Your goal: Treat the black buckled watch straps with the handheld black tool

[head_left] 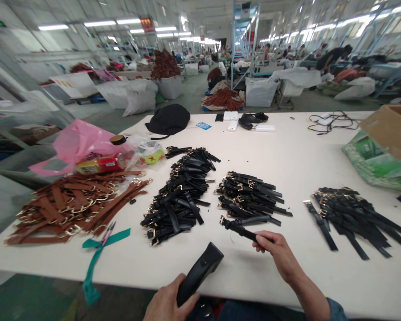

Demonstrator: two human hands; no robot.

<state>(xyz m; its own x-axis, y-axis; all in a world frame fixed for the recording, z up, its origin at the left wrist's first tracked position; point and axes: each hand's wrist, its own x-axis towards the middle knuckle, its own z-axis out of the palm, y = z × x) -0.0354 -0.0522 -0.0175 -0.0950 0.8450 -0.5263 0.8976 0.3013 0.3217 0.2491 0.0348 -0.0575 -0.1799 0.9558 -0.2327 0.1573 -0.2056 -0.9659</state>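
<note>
My left hand (172,296) is wrapped round a black handheld tool (202,269), shaped like a hair clipper, its wide end tilted up over the table's front edge. Between the thumb and fingers of my right hand (272,245) is a black buckle strap (242,230), its gold buckle pointing left. Just beyond it lies a heap of black buckle straps (250,196). A longer pile of black straps (178,196) spreads to its left, and another pile of black straps (354,218) sits at the right.
Brown straps with gold rings (70,203) cover the table's left side, beside a pink plastic bag (83,142). Scissors (108,232) with a teal ribbon (95,263) lie near the front edge. A black cap (169,119), cables (330,121) and a cardboard box (387,131) stand farther back.
</note>
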